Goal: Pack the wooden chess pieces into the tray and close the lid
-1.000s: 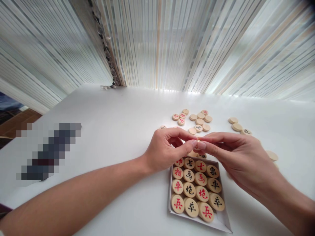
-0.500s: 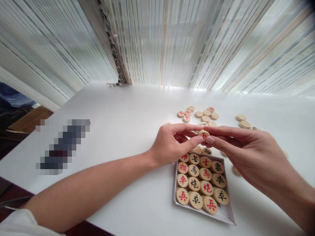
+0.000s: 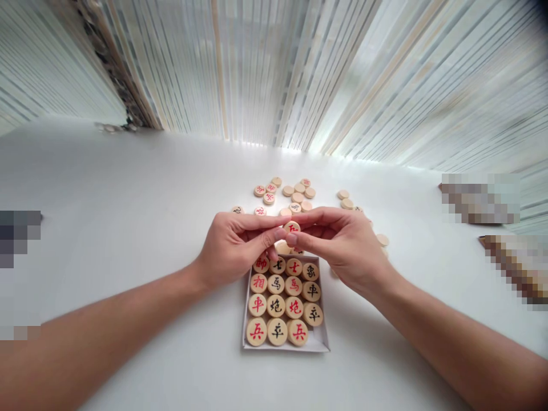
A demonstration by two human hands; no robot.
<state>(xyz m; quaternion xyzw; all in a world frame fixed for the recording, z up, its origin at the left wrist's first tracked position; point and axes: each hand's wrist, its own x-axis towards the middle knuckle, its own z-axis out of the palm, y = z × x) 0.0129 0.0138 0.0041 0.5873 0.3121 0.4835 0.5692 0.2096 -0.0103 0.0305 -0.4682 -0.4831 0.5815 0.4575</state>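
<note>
Both hands meet above the far end of a shallow white box [image 3: 319, 344] on a white table [image 3: 141, 228]. My left hand [image 3: 233, 248] and my right hand [image 3: 342, 245] pinch one round wooden chess piece [image 3: 292, 227] between fingertips; it shows a red character. The box holds several wooden discs with red or black characters in neat rows, such as one at the front left [image 3: 257, 331]. Another pale disc [image 3: 282, 247] shows just under the fingers.
Several loose wooden discs [image 3: 291, 194] lie scattered on the table beyond the hands, a few more to the right [image 3: 346, 201]. Striped vertical blinds [image 3: 274, 74] stand behind the table. Blurred patches sit at the left edge [image 3: 17, 268] and right edge [image 3: 479, 197].
The view has swung so the box and hands sit nearer the centre. The piece between the fingertips has turned to show its red face. Both hands stay pinched together.
</note>
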